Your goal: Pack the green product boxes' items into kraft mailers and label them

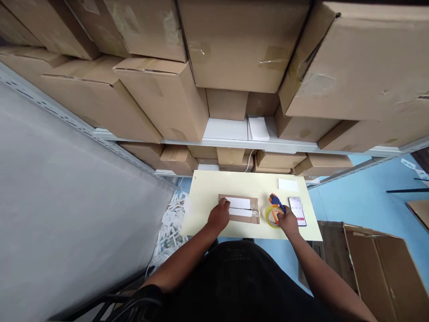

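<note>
A flat brown cardboard parcel [246,217] with a white label and clear tape lies on the pale yellow table [214,188]. My left hand [219,216] rests on the parcel's left end, its fingers curled over the edge. Just right of the parcel, my right hand [287,220] is closed on a tape dispenser [275,212] with an orange and blue handle and a roll of yellowish clear tape, which sits on the table.
A phone [297,210] with a lit screen lies at the right of the table, a white card [288,184] behind it. Shelves stacked with cardboard boxes [161,98] rise behind. An open carton [385,264] stands right; white scraps [170,219] litter the floor left.
</note>
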Demonstrator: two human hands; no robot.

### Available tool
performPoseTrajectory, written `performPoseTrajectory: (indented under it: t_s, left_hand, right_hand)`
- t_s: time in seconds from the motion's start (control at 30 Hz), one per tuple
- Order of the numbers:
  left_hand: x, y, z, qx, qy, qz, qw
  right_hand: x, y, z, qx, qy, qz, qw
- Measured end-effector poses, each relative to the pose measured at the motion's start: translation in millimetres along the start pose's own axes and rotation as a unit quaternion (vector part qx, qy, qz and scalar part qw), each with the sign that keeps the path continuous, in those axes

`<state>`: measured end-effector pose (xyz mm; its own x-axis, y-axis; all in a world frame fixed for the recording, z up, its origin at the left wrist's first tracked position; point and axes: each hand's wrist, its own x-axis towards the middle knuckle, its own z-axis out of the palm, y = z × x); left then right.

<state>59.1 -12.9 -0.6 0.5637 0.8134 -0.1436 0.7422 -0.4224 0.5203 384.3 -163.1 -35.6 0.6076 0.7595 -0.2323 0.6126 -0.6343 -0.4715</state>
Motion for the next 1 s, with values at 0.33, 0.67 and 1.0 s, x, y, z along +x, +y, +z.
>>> performPoseTrajectory:
  t_s: [0.33,0.67,1.0]
  left_hand:
    - [-1.5,-2.1,-22.5,-0.49,-0.045,-0.18,0.852]
    - [-11.5,-8.4,-27.2,-0.688,-0.038,-0.195,0.698]
    - [-8.7,-15.7,-16.8,-0.628,-0.014,-0.244,0.739]
  right_hand:
    - [-50.7,-151.5,-53.0,-0.01,0.03,-0.327,0.944]
    - [-60.6,-204.0,-10.6,-0.166,0.005,-0.364,0.917]
    - [-61.7,-202.1,-6.7,-0.172,-0.017,-0.389,0.905]
